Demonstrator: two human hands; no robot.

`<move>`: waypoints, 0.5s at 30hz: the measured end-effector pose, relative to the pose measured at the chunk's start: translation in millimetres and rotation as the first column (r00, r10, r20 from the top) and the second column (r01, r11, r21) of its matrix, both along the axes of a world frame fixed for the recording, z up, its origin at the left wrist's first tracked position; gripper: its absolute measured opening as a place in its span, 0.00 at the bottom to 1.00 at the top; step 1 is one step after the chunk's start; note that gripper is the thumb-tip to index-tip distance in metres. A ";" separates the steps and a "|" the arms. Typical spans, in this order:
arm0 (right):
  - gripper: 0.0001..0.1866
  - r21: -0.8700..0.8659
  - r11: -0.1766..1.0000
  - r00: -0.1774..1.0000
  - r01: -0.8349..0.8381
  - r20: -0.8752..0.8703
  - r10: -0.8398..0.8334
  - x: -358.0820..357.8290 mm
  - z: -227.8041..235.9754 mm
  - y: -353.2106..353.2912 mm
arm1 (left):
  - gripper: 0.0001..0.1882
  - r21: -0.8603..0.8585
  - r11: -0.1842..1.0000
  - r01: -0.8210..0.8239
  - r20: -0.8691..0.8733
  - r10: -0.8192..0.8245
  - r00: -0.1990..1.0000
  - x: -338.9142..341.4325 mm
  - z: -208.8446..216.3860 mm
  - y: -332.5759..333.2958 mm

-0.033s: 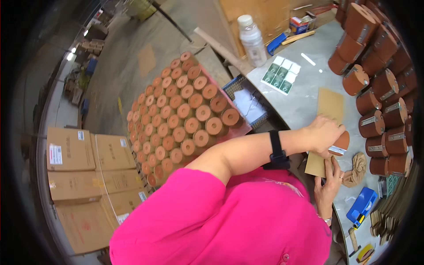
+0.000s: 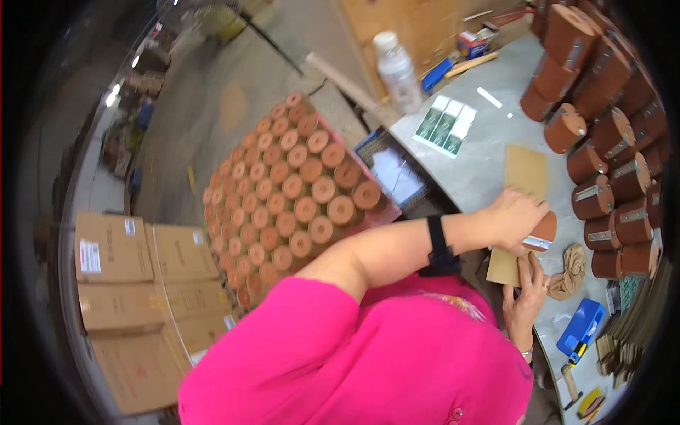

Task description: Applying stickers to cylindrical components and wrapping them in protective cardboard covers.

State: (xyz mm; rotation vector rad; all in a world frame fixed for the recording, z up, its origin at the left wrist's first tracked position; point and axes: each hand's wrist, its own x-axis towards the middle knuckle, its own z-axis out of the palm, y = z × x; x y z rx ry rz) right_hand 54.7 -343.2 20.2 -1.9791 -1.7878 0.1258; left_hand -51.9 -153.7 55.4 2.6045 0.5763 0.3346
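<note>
On the grey worktable (image 2: pixel 471 170) lies a brown cylinder (image 2: pixel 544 225) with a silvery strip, on a sheet of brown paper (image 2: pixel 525 168). My left hand (image 2: pixel 516 216) reaches across from the left, its fingers bent over the cylinder and gripping it; the hand hides much of it. Just nearer, my right hand (image 2: pixel 525 292) holds the near end of the paper, fingers on top and thumb partly hidden beneath. A crumpled brown paper wad (image 2: pixel 569 273) sits right of my hands.
Stacked brown cylinders (image 2: pixel 613 180) line the table's right side. Farther back are a label sheet (image 2: pixel 445 126) and a plastic bottle (image 2: pixel 399 74). A blue tape dispenser (image 2: pixel 581 329) lies near right. Many upright cylinders (image 2: pixel 297 180) and cardboard boxes (image 2: pixel 117 304) stand at left.
The whole view has shifted slightly. Both hands keep their hold on the cylinder and paper, with no clear movement between them.
</note>
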 end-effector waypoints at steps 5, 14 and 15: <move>0.30 0.039 0.999 1.000 0.012 -0.023 -0.011 -6.9 7.2 6.8 | 0.40 0.082 0.996 -0.030 0.033 0.028 0.999 -12.7 -2.9 -8.2; 0.28 0.029 0.999 0.998 0.029 -0.060 -0.028 -10.6 11.5 -8.0 | 0.40 0.170 0.983 -0.072 -0.005 0.074 0.997 -12.4 -4.7 -32.4; 0.28 0.019 0.999 0.997 0.045 -0.063 -0.044 -10.1 9.9 -6.8 | 0.39 0.164 0.985 -0.062 -0.014 0.065 0.998 -11.7 -4.8 -30.5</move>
